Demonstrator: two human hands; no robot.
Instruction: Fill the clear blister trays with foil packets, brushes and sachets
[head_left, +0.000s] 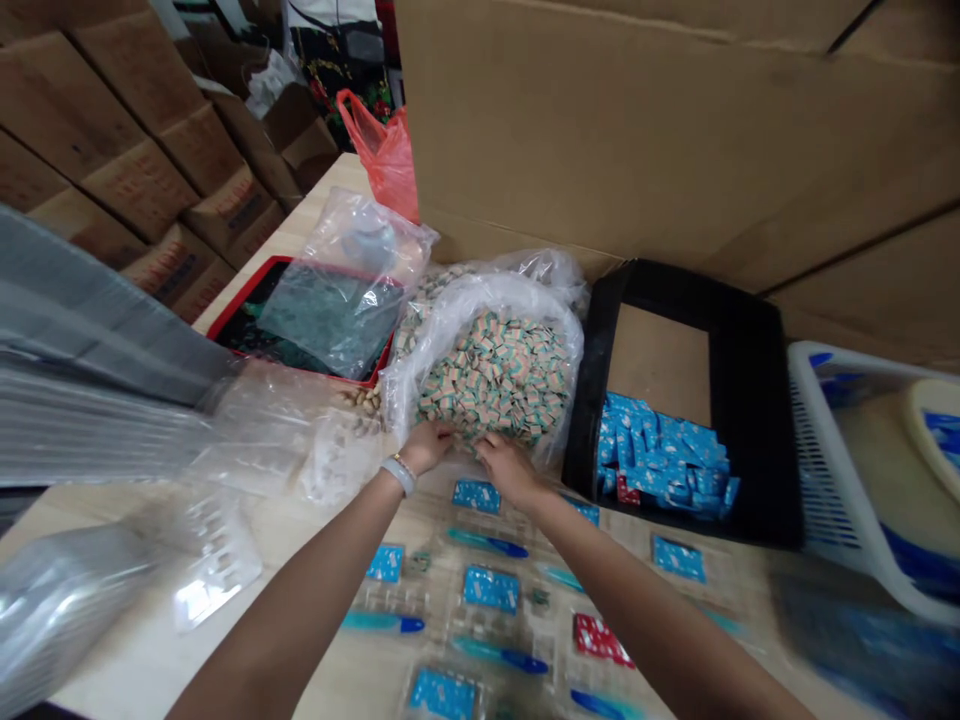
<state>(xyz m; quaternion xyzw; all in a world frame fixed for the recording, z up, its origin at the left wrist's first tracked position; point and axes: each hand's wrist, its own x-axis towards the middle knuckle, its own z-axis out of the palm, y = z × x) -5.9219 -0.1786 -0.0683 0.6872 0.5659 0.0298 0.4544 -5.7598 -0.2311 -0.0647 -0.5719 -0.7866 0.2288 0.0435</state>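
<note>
Both hands work at the near edge of a clear plastic bag (486, 295), rolled open and full of small tan-and-green square pieces (495, 375). My left hand (426, 446), with a pale band on its wrist, has its fingers drawn together at the pieces. Just to its right, my right hand (511, 470) is curled, thumb and fingertips close together at the bag's lip. Whatever lies between the fingers of either hand is too small to make out. Below the hands, clear plastic trays (517, 625) hold blue packets (491, 588), a red packet (602, 640) and blue-and-teal pen-like tools (499, 655).
A black bin (757, 420) with blue packets stands right of the bag, beside a white basket (814, 440). Left lie a red-rimmed tray (232, 315) under clear plastic and some clear packaging (217, 545). A large cardboard box (637, 130) rises behind.
</note>
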